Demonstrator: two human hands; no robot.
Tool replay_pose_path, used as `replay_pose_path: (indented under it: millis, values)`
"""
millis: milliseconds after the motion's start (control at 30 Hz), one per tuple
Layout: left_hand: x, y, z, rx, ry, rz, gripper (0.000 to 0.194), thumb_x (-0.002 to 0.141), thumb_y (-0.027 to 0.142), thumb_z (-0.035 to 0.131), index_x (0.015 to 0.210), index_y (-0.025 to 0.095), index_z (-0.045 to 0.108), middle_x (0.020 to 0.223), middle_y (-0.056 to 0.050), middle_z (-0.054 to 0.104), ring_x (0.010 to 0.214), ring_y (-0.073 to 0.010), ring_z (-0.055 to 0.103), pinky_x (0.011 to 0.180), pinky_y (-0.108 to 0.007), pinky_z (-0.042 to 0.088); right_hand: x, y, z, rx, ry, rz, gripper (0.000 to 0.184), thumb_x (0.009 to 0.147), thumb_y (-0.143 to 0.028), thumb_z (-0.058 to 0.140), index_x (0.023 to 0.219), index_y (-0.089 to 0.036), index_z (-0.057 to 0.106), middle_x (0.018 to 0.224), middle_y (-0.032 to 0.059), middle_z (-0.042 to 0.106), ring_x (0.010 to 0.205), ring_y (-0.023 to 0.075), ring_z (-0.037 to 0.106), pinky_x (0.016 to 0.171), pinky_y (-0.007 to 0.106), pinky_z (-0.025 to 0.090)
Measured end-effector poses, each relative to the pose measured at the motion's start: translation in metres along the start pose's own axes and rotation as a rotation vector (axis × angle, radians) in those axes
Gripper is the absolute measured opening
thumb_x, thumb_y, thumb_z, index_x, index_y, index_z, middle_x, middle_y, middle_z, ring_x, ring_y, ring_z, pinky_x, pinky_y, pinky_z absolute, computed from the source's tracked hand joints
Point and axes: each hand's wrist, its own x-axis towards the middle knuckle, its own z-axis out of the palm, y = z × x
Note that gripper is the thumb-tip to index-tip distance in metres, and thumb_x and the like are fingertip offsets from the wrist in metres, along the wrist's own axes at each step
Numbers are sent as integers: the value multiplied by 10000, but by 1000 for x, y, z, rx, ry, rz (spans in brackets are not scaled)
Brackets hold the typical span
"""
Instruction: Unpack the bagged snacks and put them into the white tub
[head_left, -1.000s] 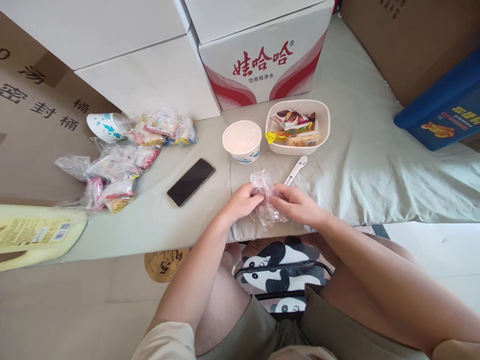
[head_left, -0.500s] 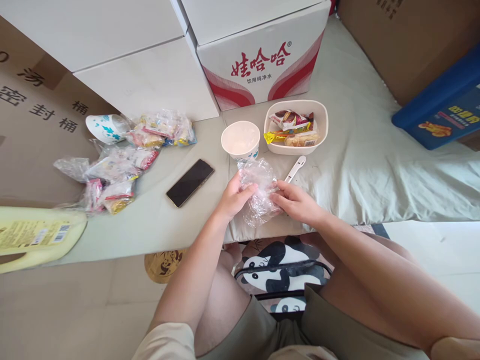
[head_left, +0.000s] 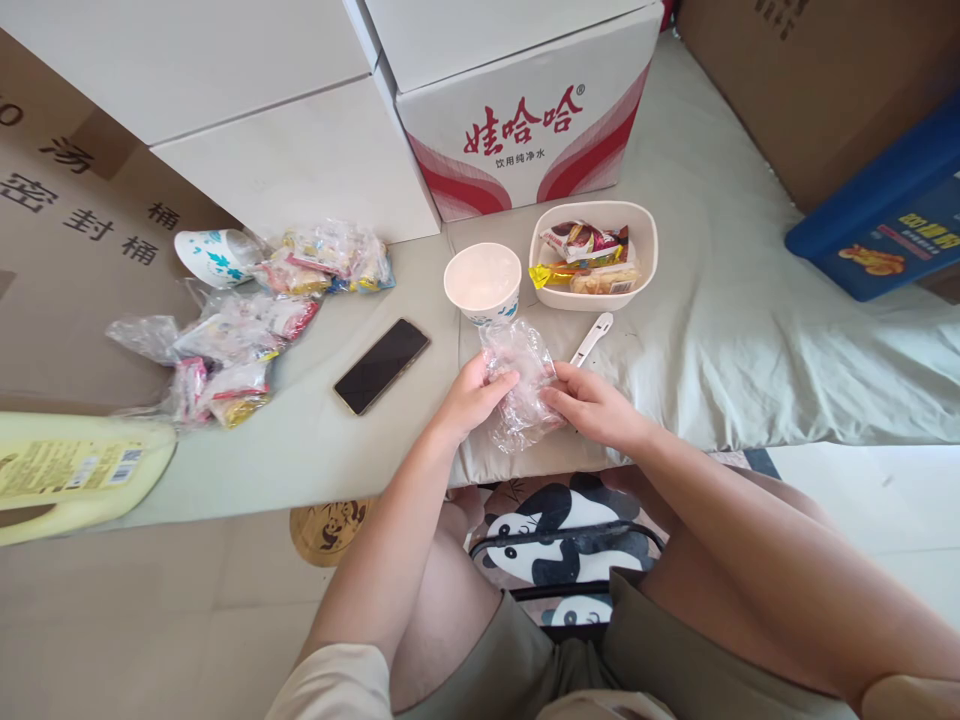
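A crumpled clear plastic bag (head_left: 520,385) is between my two hands, close to the front edge of the cloth-covered surface. My left hand (head_left: 480,395) grips its left side, thumb on top. On the other side, my right hand (head_left: 589,400) pinches the bag's edge between thumb and fingers. Just beyond the bag stands a paper bowl (head_left: 482,283) with a blue pattern, upright. A cream plastic tub (head_left: 647,262) to its right holds several wrapped snacks (head_left: 589,262). Beside my right hand lies a white utility knife (head_left: 592,338).
A dark phone (head_left: 382,366) lies to the left. Farther left are several bagged snack packs (head_left: 240,330) and a tipped paper bowl (head_left: 214,256). White cartons (head_left: 525,130) stand behind; a blue container (head_left: 885,210) is at right, a yellow-green jug (head_left: 82,470) at left.
The plastic bag has shifted shape slightly, its upper part narrower now between my hands. My left fingers have moved a little; the other things stay in place.
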Motion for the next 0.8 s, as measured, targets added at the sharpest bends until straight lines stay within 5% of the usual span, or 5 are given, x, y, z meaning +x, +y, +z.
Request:
replay_pose_path:
  millis: [800]
  values:
    - [1, -1, 3, 150, -53, 37, 248, 802, 297, 626, 1005, 157, 651, 889, -35, 707, 757, -150, 641, 707, -257, 502, -1, -4, 3, -245, 14, -40, 185, 867, -374, 479, 770, -217, 486, 655, -34, 491, 632, 136, 465, 598, 281, 355]
